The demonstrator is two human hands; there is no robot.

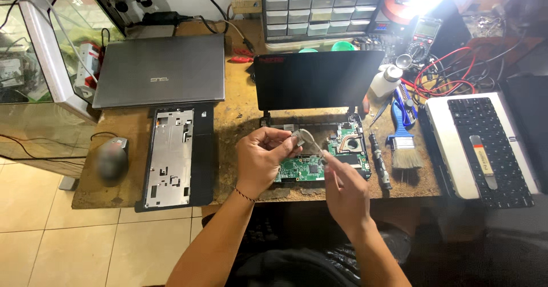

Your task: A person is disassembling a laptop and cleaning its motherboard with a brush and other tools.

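Holding a thin, see-through strip of tape or film (pixel 308 137), pale and a bit curled, up over the opened laptop base (pixel 319 150) with its green motherboard (pixel 301 168). Left hand (pixel 260 158) pinching one end, right hand (pixel 344 189) blurry, fingers closed around the other end. Brush (pixel 404 150) and screwdriver (pixel 379 161) just right of it.

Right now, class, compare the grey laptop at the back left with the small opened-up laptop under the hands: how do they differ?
The grey laptop is shut, lid down; the small laptop stands open, its dark screen upright. The grey laptop's casing is whole, while the small laptop's base is stripped, showing a green circuit board and a fan. The grey laptop lies untouched; the left hand and right hand work above the small laptop. Both rest on the same wooden bench.
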